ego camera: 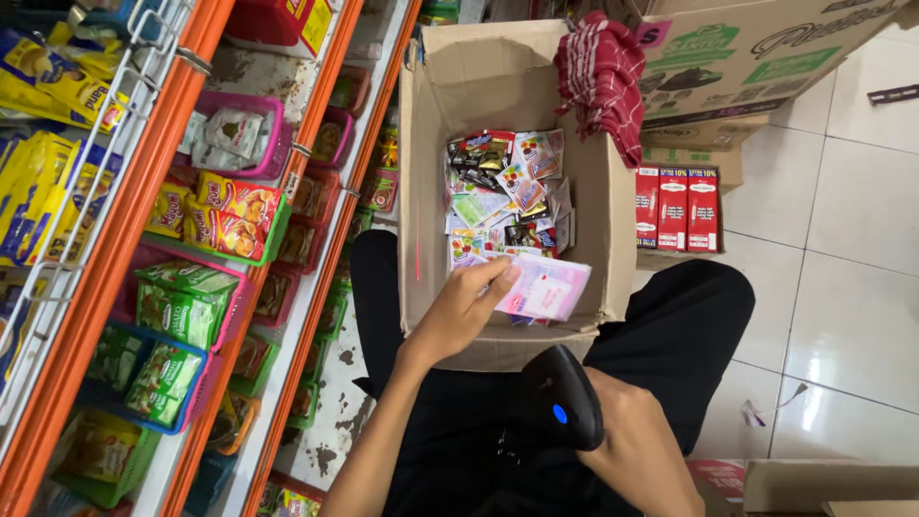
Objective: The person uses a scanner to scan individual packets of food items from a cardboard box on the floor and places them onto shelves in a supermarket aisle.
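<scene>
Fingers of the left hand (469, 306) pinch a pink sachet (546, 285) over the cardboard box's (421, 191) near edge; right hand (637, 445) grips the scanner (565, 397) just below.

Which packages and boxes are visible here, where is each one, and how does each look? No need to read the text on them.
Pink and white sachet: flat, held by the left hand over the open box.
Cardboard box: brown, open, centre, full of mixed colourful sachets.
Red cartons: three upright, right of the box.
Yellow-red packets: in a shelf basket, left.
Green packets: in baskets below them.
Black scanner: in the right hand.
</scene>
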